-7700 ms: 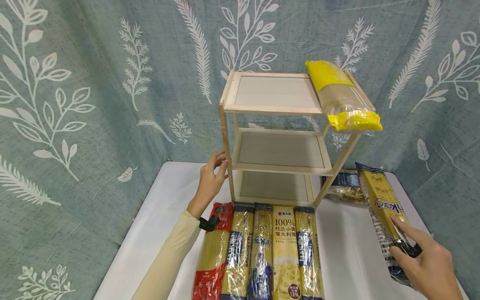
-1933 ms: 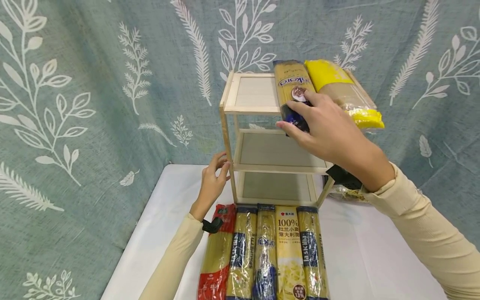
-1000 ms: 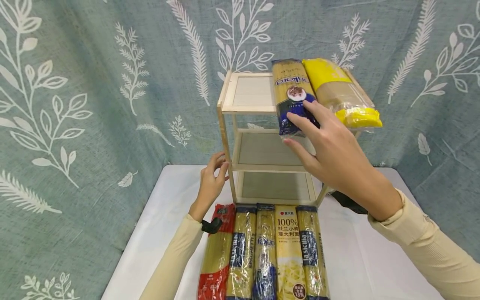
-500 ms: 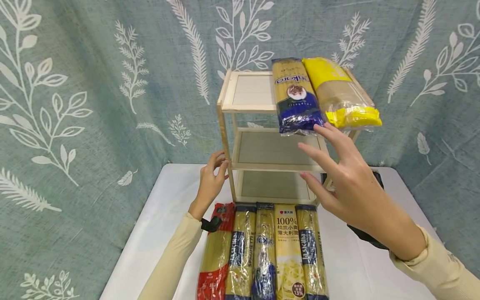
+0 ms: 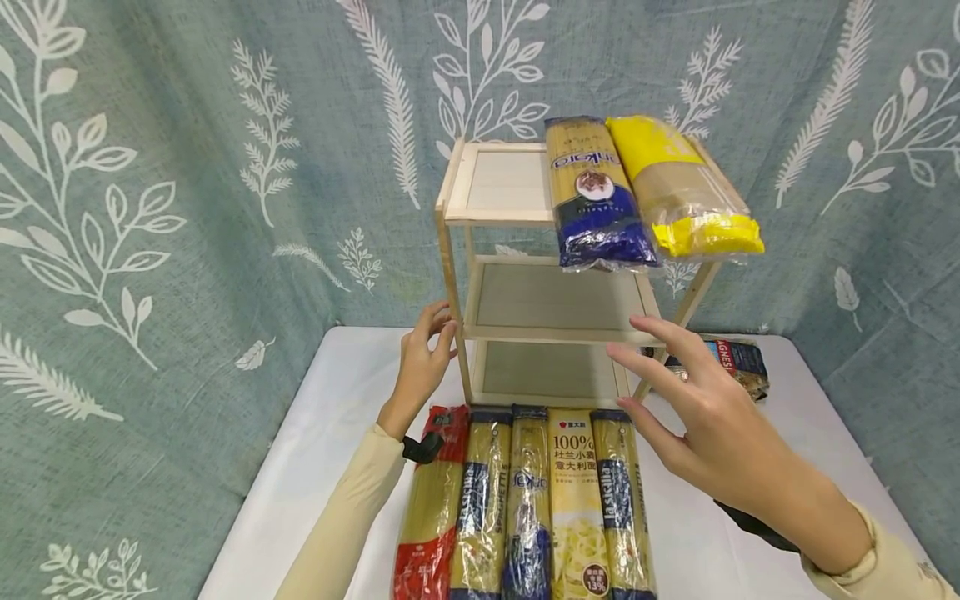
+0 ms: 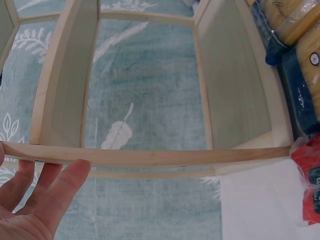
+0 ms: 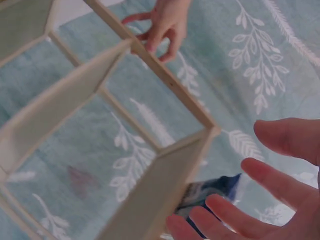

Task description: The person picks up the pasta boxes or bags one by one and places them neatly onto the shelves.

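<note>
My left hand point(image 5: 422, 367) holds the left front upright of a three-tier wooden shelf rack point(image 5: 540, 335), fingertips at the post in the left wrist view. On the top tier, a blue-and-gold Ankara pasta packet point(image 5: 596, 208) lies beside a yellow, partly clear packet point(image 5: 682, 179). Both lower ends jut past the front edge. My right hand point(image 5: 712, 408) hovers in front of the rack's lower right side, fingers spread and holding nothing. In the right wrist view, the Ankara packet's blue end point(image 7: 230, 187) shows beyond those fingers.
Several pasta packets lie in a row before the rack, from a red-ended one point(image 5: 431, 500) at left to a La Sicilia spaghetti packet point(image 5: 618, 492) at right. An Agnesi packet point(image 5: 750, 367) lies behind the right upright. A patterned curtain point(image 5: 187, 208) surrounds the white table point(image 5: 300, 467).
My right hand brought the Ankara packet from the right onto the top tier beside the yellow packet, let go, and drew back down and right. The left hand stayed at the upright.
</note>
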A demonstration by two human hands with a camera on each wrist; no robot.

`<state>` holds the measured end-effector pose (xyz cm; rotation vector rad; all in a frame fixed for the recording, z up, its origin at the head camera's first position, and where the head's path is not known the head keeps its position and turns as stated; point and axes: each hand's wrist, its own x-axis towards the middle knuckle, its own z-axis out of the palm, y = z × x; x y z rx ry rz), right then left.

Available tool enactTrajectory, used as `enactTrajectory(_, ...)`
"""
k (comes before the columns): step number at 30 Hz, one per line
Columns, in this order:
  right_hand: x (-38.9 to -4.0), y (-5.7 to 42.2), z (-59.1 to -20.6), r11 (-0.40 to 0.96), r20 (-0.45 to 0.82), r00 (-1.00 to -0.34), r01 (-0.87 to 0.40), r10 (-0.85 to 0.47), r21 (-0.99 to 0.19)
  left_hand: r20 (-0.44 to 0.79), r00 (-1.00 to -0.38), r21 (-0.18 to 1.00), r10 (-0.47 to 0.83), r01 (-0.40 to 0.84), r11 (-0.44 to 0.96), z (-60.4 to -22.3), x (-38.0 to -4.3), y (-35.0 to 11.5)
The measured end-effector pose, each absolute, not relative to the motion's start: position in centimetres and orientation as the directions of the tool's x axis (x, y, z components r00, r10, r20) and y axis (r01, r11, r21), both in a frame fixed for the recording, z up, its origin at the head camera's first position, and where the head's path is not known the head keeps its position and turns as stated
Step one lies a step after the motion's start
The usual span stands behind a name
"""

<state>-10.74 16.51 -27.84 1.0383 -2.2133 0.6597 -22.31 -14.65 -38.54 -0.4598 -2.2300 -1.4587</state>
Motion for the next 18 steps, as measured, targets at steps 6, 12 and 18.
enactTrajectory(6,-10.4,17.5,-29.9,0.611,0.629,-0.589,-0.761,-0.508,-0.219,0.508,-0.860,0.784,0.041,0.482,0.390,-38.4,-22.3,-14.5)
enactTrajectory(12,-10.3,18.0,-32.5,0.647,0.573,-0.659,-0.713,-0.488,-0.269,0.516,-0.856,0.776,0.022,0.478,0.411,-38.4,-22.2,-14.7)
enactTrajectory(18,-9.9,18.6,-35.0,0.688,0.518,-0.717,-0.662,-0.467,-0.296,0.520,-0.854,0.774,0.034,0.488,0.403,-38.6,-22.5,-14.6)
